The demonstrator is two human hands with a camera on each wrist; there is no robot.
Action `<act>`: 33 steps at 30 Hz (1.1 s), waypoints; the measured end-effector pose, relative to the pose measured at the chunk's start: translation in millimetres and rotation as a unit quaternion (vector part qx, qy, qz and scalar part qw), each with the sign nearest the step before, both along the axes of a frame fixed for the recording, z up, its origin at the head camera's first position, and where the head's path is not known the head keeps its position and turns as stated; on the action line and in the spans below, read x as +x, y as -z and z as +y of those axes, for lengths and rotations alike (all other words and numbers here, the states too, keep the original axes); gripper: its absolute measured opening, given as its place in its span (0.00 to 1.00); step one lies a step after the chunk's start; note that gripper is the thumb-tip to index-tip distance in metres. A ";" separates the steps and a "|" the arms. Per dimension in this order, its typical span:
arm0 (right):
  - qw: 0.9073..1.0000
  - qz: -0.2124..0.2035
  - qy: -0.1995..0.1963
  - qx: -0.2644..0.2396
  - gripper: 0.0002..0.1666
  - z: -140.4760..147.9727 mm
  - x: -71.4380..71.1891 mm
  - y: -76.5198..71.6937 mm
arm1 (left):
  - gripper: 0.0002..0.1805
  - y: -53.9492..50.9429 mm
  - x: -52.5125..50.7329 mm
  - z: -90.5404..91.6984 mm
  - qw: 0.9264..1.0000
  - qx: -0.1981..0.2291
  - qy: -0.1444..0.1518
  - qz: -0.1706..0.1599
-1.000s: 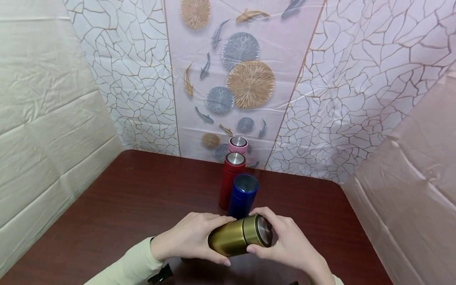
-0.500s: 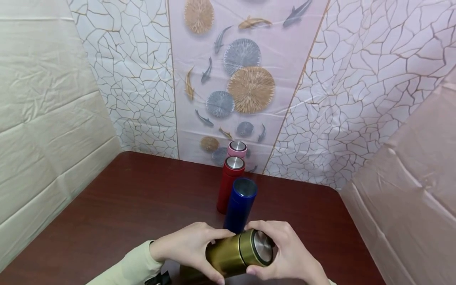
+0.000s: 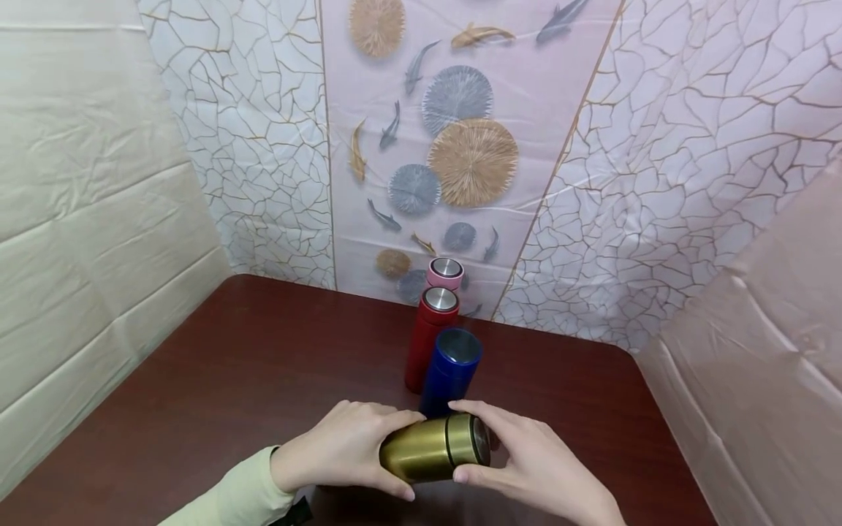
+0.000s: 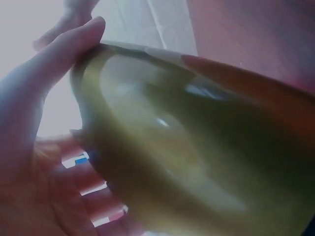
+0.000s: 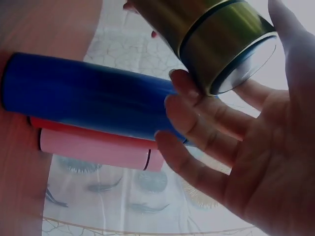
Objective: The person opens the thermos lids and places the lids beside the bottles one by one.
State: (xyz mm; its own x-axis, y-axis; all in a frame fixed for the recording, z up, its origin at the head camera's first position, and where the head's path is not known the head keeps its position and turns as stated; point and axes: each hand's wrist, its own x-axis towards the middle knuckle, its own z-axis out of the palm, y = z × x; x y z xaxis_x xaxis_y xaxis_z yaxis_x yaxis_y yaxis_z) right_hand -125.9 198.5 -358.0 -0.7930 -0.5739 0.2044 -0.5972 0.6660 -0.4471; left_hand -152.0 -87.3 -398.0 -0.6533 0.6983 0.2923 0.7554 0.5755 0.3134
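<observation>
A gold flask [image 3: 421, 447] is held nearly level above the table, its lid end to the right. The left hand [image 3: 345, 447] grips its body, thumb on the near side and fingers on the far side. At the lid, the right hand [image 3: 533, 460] holds the flask between thumb and fingers. The left wrist view shows the flask body [image 4: 187, 142] filling the space beside the left palm [image 4: 44, 187]. In the right wrist view, the right hand [image 5: 236, 142] has several fingers spread beside the gold lid [image 5: 229, 44]. A blue flask [image 3: 450, 372] stands just behind the gold one.
Behind the blue flask stand a red flask [image 3: 427, 340] and a pink flask [image 3: 445, 272], roughly in line. They stand on a dark red-brown table [image 3: 276, 351]. A patterned cloth [image 3: 421, 146] hangs at the back, with plain cloth walls at both sides.
The gold flask has turned between the hands, so its lid's end face shows less than before. The hands sit slightly higher in the head view than half a second ago.
</observation>
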 end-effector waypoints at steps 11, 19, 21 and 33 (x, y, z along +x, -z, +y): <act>0.999 0.013 -0.032 -0.012 0.32 -6.0 -0.4 9.4 | 0.41 1.3 -1.6 -7.4 1.000 -0.017 0.016 0.011; 0.990 0.099 -0.097 -0.003 0.39 -8.5 -4.6 5.2 | 0.40 -4.1 -8.8 -15.9 0.999 -0.011 0.051 -0.011; 0.986 0.119 -0.119 -0.003 0.40 -8.0 -5.8 3.1 | 0.40 -6.0 -11.2 -17.7 0.998 -0.010 0.059 -0.013; 0.988 0.103 -0.118 -0.013 0.47 -8.2 -2.1 -5.6 | 0.38 -6.5 -25.2 -20.5 0.984 0.026 0.125 -0.121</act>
